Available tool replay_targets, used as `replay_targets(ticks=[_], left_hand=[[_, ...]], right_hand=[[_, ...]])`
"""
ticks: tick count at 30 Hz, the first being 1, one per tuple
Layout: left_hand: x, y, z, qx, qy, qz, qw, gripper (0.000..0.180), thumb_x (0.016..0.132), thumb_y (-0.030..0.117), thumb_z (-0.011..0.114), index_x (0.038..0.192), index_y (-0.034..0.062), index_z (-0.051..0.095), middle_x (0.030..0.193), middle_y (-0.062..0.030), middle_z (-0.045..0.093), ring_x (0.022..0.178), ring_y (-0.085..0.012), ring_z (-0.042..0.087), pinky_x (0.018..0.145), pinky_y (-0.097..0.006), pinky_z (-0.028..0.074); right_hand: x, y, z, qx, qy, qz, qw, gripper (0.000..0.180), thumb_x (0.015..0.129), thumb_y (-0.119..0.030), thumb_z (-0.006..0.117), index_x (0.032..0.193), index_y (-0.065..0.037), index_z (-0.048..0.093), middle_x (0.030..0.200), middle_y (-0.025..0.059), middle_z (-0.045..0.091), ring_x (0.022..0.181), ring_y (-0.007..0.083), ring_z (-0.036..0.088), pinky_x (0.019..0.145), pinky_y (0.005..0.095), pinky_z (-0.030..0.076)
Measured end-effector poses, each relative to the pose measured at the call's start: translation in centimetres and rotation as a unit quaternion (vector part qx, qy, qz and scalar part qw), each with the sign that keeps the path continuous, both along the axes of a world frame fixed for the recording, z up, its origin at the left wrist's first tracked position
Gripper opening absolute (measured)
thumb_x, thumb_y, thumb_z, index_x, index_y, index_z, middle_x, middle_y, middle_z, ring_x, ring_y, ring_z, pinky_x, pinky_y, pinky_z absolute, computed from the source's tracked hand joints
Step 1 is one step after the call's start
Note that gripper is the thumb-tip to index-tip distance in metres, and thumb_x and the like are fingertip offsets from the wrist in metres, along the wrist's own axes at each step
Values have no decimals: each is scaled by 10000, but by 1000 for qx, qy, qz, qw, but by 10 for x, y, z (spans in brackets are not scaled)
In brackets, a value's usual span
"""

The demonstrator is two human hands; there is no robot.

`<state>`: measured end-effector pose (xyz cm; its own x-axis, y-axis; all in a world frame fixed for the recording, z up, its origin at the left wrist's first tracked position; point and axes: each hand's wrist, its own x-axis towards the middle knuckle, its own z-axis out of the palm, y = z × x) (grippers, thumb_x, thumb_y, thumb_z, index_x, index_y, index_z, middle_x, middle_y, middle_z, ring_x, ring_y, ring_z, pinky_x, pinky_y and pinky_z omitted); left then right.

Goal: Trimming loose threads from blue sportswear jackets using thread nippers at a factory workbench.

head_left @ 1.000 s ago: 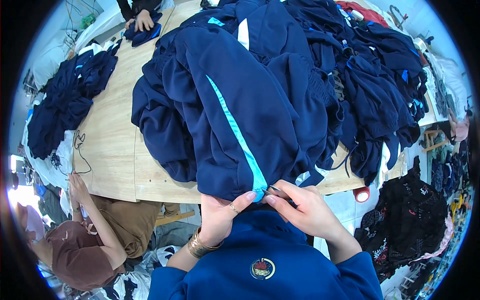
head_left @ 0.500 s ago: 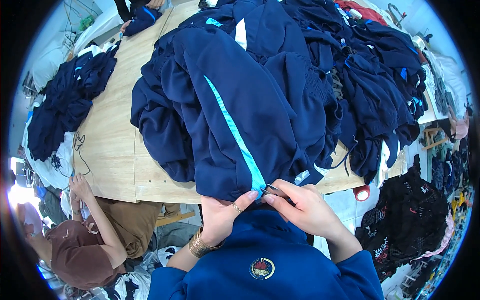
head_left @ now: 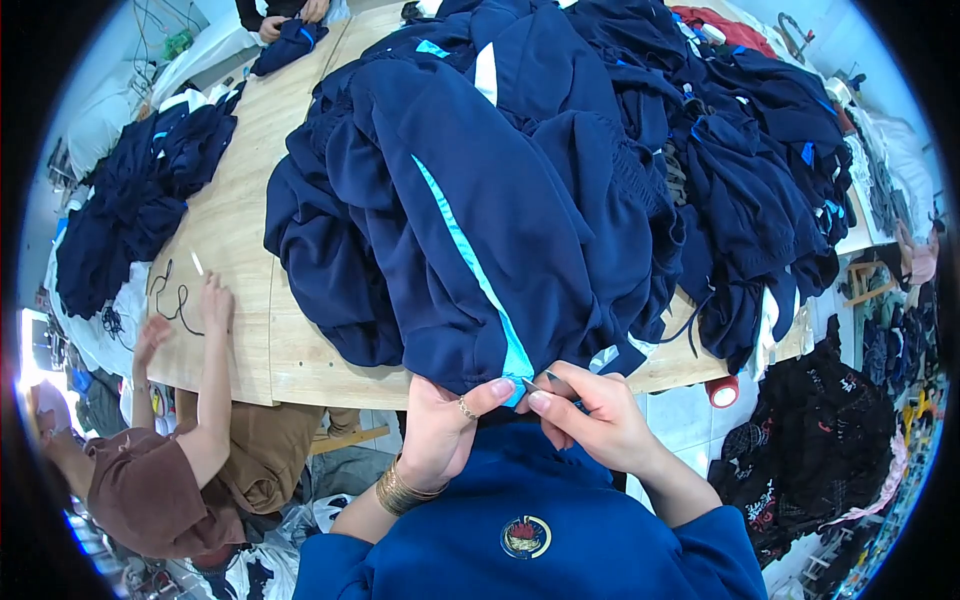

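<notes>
Pinching the near edge of a dark navy, soft cloth garment (head_left: 540,230), a person in a blue top (head_left: 450,540) with a round chest emblem has both hands at the front of a pale wooden desk (head_left: 250,170). The left hand (head_left: 440,420) is closed on the garment's edge, thumb on top, at the wide end of a tapering, light-blue fabric strip (head_left: 507,335). Thin gold-coloured bracelets (head_left: 402,490) circle that wrist. The right hand (head_left: 590,415) is closed too, thumb and fingers nipping a small, dark, pointed metal tool (head_left: 530,383) beside the strip's wide end; its exact kind I cannot make out. The garment lies spread over a heap of navy clothes (head_left: 325,235), its near edge at the desk's front rim. To the right sits another navy clothing pile (head_left: 760,190); at far left, a smaller one (head_left: 140,210). Below that, a co-worker in a brown top (head_left: 150,490) raises bare hands (head_left: 217,305) near a thin black cord (head_left: 185,318). Across the desk, another person's hands (head_left: 270,28) touch a navy piece with a blue stripe (head_left: 290,48).
</notes>
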<state>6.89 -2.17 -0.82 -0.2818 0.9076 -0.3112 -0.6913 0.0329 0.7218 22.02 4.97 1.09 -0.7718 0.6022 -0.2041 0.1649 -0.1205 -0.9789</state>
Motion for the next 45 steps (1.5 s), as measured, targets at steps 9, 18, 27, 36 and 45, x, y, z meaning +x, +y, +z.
replay_targets(ticks=[9, 18, 27, 36, 45], left_hand=[[1, -2, -6, 31, 70, 10, 997, 473, 706, -42, 654, 1110, -30, 408, 1003, -116, 559, 917, -183, 564, 824, -302, 458], [5, -2, 0, 44, 98, 28, 994, 321, 714, -47, 643, 1005, -48, 507, 947, -120, 596, 865, -173, 586, 800, -287, 467], [4, -2, -3, 45, 112, 23, 992, 385, 710, -54, 646, 1051, -51, 469, 972, -124, 584, 875, -176, 585, 804, -281, 469], [6, 2, 1, 38, 45, 36, 998, 489, 700, -61, 647, 1125, -34, 407, 1010, -122, 562, 915, -180, 571, 822, -299, 462], [6, 2, -7, 4, -16, 9, 1000, 506, 700, -74, 636, 1143, -16, 397, 1007, -112, 561, 917, -184, 571, 820, -304, 464]], right_hand=[[2, 1, 5, 50, -50, 3, 998, 165, 883, -192, 499, 853, -35, 539, 573, 28, 521, 488, 82, 488, 453, 206, 353], [2, 2, 10, 64, -55, 6, 996, 170, 881, -192, 504, 862, -27, 538, 614, 44, 541, 506, 91, 502, 459, 213, 362], [3, 4, 13, 76, -79, 18, 994, 157, 885, -183, 489, 871, -32, 529, 632, 54, 552, 507, 112, 514, 461, 228, 369], [2, 1, 4, 100, -38, -8, 994, 188, 887, -202, 488, 837, -26, 530, 626, 60, 556, 512, 102, 526, 455, 215, 380], [6, 5, -9, -136, 127, -27, 982, 192, 892, -203, 480, 824, -34, 542, 505, 7, 487, 458, 55, 463, 436, 193, 342]])
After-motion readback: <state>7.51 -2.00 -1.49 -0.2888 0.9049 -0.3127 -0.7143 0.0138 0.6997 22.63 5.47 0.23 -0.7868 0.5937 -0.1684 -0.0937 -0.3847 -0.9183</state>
